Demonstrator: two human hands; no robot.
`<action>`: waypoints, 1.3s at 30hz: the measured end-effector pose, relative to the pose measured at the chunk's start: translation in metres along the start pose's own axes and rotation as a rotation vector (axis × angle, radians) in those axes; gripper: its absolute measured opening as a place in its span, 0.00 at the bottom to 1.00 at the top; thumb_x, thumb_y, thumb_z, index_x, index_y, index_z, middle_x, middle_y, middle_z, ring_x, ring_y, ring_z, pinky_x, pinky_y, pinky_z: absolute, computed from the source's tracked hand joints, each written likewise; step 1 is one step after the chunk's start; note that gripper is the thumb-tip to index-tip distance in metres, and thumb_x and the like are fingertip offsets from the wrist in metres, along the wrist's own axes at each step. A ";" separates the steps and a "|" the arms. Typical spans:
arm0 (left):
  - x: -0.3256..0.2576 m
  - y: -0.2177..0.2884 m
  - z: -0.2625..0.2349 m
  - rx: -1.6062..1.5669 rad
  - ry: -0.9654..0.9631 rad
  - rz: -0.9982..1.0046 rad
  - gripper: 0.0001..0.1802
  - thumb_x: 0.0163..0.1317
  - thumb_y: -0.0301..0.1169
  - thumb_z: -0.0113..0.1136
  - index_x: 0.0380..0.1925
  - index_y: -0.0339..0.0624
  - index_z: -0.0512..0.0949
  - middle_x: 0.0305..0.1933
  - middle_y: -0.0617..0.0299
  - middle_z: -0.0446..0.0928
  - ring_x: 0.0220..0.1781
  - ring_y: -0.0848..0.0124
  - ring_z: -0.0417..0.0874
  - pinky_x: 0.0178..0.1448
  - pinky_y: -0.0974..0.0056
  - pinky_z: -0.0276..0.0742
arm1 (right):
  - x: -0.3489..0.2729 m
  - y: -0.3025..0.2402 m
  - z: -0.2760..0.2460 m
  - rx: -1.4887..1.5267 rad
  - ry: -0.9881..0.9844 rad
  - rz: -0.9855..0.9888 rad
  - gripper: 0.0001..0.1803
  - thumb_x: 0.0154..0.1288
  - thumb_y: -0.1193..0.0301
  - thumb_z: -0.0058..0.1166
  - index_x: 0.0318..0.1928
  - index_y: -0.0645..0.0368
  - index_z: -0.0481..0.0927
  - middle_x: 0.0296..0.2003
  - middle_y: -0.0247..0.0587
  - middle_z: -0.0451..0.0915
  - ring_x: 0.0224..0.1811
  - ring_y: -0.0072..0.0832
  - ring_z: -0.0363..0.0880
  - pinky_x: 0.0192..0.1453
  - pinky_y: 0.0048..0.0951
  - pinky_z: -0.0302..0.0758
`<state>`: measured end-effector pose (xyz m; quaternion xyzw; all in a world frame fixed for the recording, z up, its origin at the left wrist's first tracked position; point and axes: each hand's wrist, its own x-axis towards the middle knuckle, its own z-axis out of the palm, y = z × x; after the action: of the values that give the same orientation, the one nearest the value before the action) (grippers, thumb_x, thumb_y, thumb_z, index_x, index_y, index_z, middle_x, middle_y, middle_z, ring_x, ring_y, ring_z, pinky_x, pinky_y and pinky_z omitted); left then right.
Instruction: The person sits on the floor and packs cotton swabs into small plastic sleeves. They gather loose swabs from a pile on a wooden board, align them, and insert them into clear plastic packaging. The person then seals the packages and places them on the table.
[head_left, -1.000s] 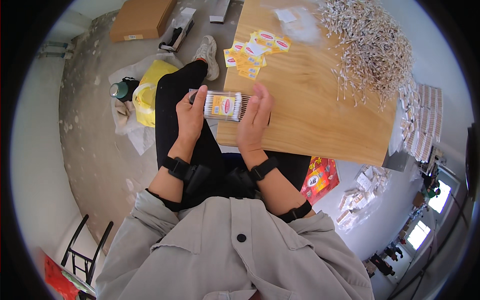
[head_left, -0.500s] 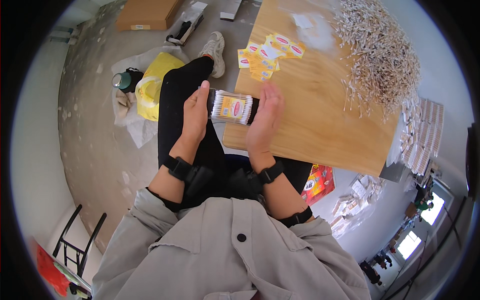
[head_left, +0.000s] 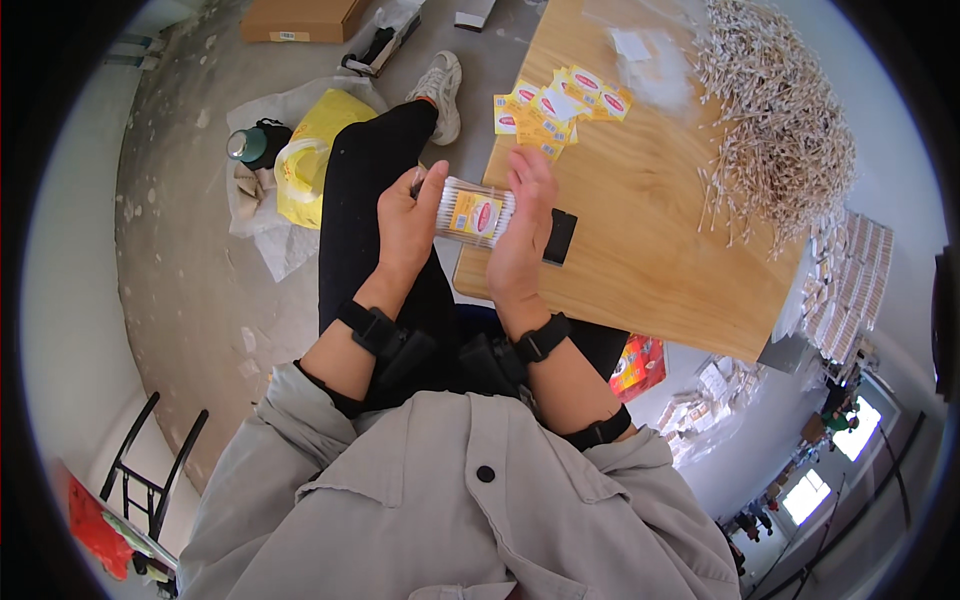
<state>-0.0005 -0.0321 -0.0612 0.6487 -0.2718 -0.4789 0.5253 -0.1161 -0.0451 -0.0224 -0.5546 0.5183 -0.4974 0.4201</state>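
A clear pack of cotton swabs (head_left: 475, 213) with a yellow label lies between my two hands, above the table's left edge. My left hand (head_left: 405, 228) grips its left end, thumb along the side. Around the right end curves my right hand (head_left: 522, 228), its palm and fingers hiding that end. A flat black rectangular piece (head_left: 560, 237) rests on the wooden table (head_left: 640, 240) just right of my right hand. Beyond my hands, several yellow-and-white label cards (head_left: 545, 115) lie in a loose overlapping heap.
A large pile of loose cotton swabs (head_left: 775, 120) covers the table's far right. Stacked swab packs (head_left: 850, 280) stand past its right edge. On the floor to the left are a yellow bag (head_left: 300, 195), a bottle (head_left: 243, 145) and a cardboard box (head_left: 300, 20).
My right hand has closed in around the pack's right end, and the pack sits slightly farther right in view. The black piece now shows to the right of my right hand.
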 end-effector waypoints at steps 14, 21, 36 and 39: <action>-0.020 0.018 -0.037 -0.068 -0.157 -0.065 0.13 0.69 0.38 0.61 0.29 0.41 0.80 0.24 0.71 0.74 0.26 0.83 0.70 0.31 0.75 0.65 | 0.001 0.011 0.001 0.295 0.140 0.076 0.20 0.78 0.67 0.34 0.56 0.69 0.73 0.61 0.47 0.70 0.67 0.38 0.66 0.72 0.32 0.58; -0.053 0.014 -0.024 -0.341 -0.162 -0.390 0.15 0.60 0.39 0.71 0.42 0.45 0.79 0.35 0.70 0.78 0.32 0.81 0.73 0.40 0.73 0.68 | 0.003 0.018 0.000 0.231 0.126 -0.036 0.18 0.78 0.68 0.34 0.56 0.68 0.72 0.62 0.48 0.70 0.69 0.37 0.64 0.73 0.34 0.59; -0.047 0.015 0.026 -0.714 0.044 -0.349 0.13 0.63 0.28 0.68 0.45 0.36 0.79 0.41 0.62 0.83 0.40 0.74 0.83 0.46 0.67 0.80 | -0.002 0.010 0.005 0.100 -0.004 0.007 0.23 0.79 0.63 0.31 0.61 0.68 0.68 0.65 0.49 0.66 0.69 0.37 0.63 0.73 0.35 0.56; -0.046 0.013 0.029 -0.749 0.016 -0.332 0.14 0.62 0.28 0.68 0.45 0.34 0.79 0.42 0.61 0.83 0.41 0.74 0.83 0.46 0.67 0.80 | -0.002 0.003 0.014 0.226 0.000 0.076 0.24 0.79 0.64 0.30 0.64 0.67 0.66 0.64 0.48 0.66 0.67 0.36 0.65 0.72 0.34 0.57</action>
<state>-0.0428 -0.0091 -0.0329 0.4514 0.0339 -0.6178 0.6430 -0.1024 -0.0441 -0.0278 -0.4835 0.4795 -0.5364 0.4986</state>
